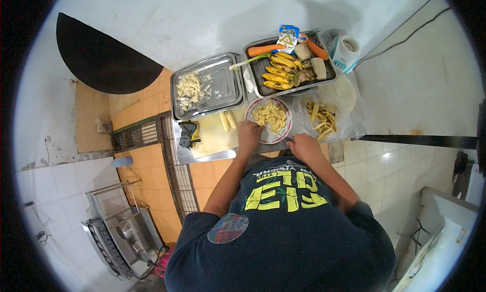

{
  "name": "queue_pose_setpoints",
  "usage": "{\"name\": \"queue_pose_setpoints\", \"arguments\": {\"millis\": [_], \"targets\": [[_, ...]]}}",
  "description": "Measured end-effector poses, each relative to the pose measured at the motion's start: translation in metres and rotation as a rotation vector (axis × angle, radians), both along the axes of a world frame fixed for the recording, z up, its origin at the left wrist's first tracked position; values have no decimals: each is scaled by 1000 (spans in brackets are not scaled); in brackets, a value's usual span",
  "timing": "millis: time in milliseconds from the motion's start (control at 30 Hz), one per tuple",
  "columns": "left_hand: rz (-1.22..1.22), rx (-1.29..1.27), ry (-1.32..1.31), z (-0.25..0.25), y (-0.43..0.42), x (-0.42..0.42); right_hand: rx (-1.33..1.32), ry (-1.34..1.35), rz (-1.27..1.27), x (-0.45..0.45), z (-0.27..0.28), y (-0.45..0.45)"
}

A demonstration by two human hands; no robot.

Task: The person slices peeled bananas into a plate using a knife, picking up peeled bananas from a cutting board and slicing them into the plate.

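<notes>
A white plate with a red rim (pixel 247 113) holds several pale yellow banana slices (pixel 271 115). My left hand (pixel 249 137) is closed at the plate's near left edge; what its fingers hold is too small to make out. At the near right edge, my right hand (pixel 305 148) grips a knife (pixel 288 139), its tip pointing toward the plate. Two peeled bananas (pixel 228 121) lie on a pale cutting board (pixel 207 138) to the left. Banana peels (pixel 322 121) lie on clear plastic at the right.
Behind the board, a metal tray (pixel 220 100) holds a crumbly pale mash (pixel 191 88). Another tray (pixel 331 72) bears unpeeled bananas (pixel 278 72), carrots (pixel 265 50) and a blue packet (pixel 288 38). A paper roll (pixel 349 46) stands behind the peels; a dark bundle (pixel 188 135) sits at left.
</notes>
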State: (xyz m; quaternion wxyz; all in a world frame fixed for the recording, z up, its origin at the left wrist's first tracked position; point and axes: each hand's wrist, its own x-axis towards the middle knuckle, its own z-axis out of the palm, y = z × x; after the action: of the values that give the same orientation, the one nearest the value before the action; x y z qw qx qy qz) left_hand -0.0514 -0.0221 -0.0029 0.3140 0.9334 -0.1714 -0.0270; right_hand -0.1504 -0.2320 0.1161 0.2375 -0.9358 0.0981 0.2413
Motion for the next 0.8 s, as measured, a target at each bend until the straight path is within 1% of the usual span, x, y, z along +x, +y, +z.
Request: {"name": "queue_pose_setpoints", "arguments": {"millis": [100, 267, 333, 433, 533, 633, 800], "targets": [[17, -18, -10, -2, 0, -2, -25, 17, -18, -4, 19, -6], [5, -44, -31, -11, 3, 0, -64, 21, -10, -10, 24, -17], [-2, -73, -37, -6, 4, -2, -85, 7, -14, -11, 31, -19], [52, -104, 21, 6, 3, -4, -119, -46, -5, -13, 40, -17], [-108, -19, -79, 22, 6, -7, -137, -87, -12, -14, 42, -16], [-368, 9, -78, 29, 6, -11, -127, -114, -25, -16, 40, -17], [-372, 20, -89, 37, -2, -16, -123, -134, -40, -18, 45, -19]]}}
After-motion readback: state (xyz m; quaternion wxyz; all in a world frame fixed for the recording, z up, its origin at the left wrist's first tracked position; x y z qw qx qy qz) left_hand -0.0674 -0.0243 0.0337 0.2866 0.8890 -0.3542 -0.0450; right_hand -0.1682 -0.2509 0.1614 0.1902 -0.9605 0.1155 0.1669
